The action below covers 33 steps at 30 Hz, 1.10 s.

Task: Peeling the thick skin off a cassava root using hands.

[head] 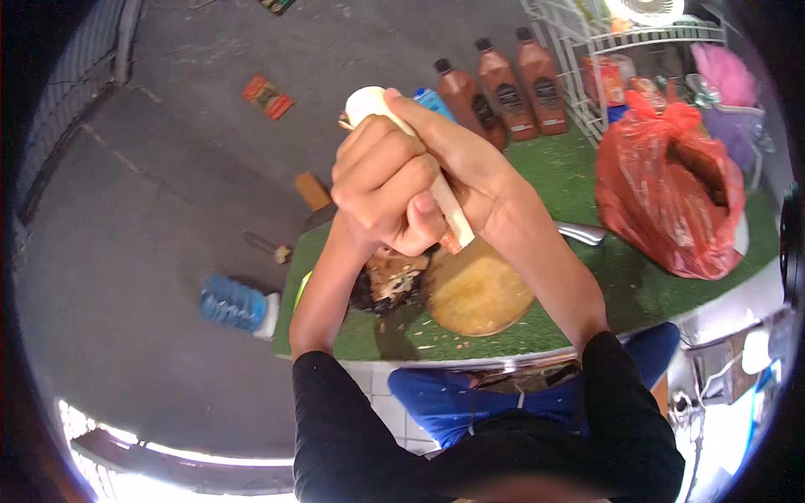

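Note:
Both my hands are closed around a pale, cylindrical piece [454, 210], raised above the table. It lies slanted, with its wide pale end past the fingers at upper left and a narrower, reddish-brown-edged end at lower right. My left hand [380, 179] wraps it from the left with bent fingers. From the right, my right hand [475, 154] presses against it, thumb along its upper end. Below them, a round wooden chopping board [481, 292] rests on the table's green covering [547, 324]. Beside the board is a dark brown lump [393, 276] with paler patches, partly hidden by my left arm.
Several orange-brown bottles [508, 88] with black caps stand at the back, near a white wire rack [575, 63]. A red plastic bag [666, 188] sits at right, close to a shiny metal utensil [582, 233]. A blue water bottle [233, 304] is left of the table.

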Each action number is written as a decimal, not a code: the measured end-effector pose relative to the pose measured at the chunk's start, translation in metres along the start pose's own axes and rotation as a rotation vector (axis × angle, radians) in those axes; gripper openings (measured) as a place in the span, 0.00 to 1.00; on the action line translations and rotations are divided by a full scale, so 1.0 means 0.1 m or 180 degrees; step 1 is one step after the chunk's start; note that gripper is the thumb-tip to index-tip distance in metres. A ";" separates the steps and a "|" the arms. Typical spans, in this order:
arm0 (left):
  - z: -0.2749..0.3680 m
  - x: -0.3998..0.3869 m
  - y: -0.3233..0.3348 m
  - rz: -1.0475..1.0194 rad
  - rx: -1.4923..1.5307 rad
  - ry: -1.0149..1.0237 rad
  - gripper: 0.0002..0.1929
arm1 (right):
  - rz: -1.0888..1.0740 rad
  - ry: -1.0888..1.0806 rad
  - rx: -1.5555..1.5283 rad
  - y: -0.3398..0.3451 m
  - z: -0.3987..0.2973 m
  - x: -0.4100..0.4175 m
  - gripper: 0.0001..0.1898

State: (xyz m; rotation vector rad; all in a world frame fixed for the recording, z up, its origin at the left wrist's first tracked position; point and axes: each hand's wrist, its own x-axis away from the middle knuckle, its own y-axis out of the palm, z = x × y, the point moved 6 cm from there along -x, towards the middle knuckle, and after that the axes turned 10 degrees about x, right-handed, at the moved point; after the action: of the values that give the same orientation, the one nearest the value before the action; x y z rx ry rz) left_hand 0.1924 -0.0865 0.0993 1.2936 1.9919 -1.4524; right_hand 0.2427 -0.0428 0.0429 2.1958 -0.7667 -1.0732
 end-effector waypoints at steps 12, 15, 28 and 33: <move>-0.03 0.17 0.61 0.0932 0.0102 0.0248 0.25 | 0.0789 -0.0262 0.0054 -0.54 -0.37 0.38 0.19; 0.00 0.14 0.67 0.0637 0.0224 0.0193 0.25 | 0.0962 -0.0140 -0.0194 -0.53 -0.40 0.44 0.18; -0.14 -0.10 0.76 -0.0072 0.0459 0.0072 0.14 | 0.1019 -0.0396 -0.0152 -0.46 -0.44 0.47 0.14; -0.08 -0.11 0.73 -0.0159 0.0304 0.0091 0.13 | 0.1075 -0.0112 0.0079 -0.34 -0.40 0.52 0.14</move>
State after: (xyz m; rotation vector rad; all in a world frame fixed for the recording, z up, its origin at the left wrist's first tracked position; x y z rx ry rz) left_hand 0.2604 -0.0807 0.0699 1.3191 2.0087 -1.5782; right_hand 0.3105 -0.0469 0.0134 1.9780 -1.1241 -0.9358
